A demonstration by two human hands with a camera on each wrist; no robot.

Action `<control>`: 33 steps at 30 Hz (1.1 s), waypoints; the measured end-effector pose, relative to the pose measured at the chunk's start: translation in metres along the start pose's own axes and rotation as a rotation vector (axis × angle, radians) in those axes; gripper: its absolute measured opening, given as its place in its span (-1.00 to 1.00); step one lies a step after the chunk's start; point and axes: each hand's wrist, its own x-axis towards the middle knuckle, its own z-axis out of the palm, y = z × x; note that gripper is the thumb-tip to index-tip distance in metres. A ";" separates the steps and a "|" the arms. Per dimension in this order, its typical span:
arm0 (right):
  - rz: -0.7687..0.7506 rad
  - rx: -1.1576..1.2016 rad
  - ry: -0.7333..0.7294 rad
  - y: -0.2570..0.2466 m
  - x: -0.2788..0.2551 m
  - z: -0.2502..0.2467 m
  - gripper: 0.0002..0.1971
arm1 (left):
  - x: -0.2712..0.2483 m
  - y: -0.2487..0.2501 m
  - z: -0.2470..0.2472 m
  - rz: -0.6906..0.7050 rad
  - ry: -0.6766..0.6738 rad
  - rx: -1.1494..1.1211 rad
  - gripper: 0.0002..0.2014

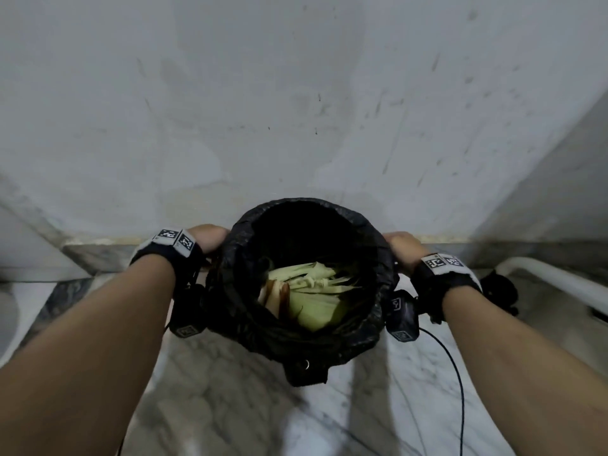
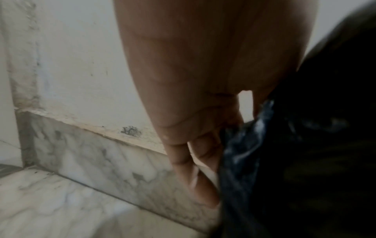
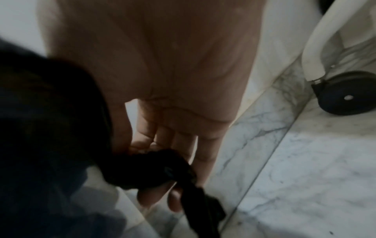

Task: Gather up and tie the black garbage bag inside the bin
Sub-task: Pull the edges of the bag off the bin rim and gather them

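Both my hands on the bag's rim, one each side.

The bag (image 1: 304, 337) lines the bin by the wall (image 1: 296, 93), mouth open, with green husks (image 1: 312, 304) inside. My left hand (image 1: 210, 238) curls its fingers (image 2: 183, 161) into the plastic at the left edge; my right hand (image 1: 403, 246) pinches a twisted strand of it on the right. A castor (image 3: 346, 93) stands near.
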 end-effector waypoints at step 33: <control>0.063 -0.041 -0.147 -0.017 -0.105 -0.074 -0.69 | -0.113 -0.065 -0.060 -0.137 -0.115 0.103 -0.72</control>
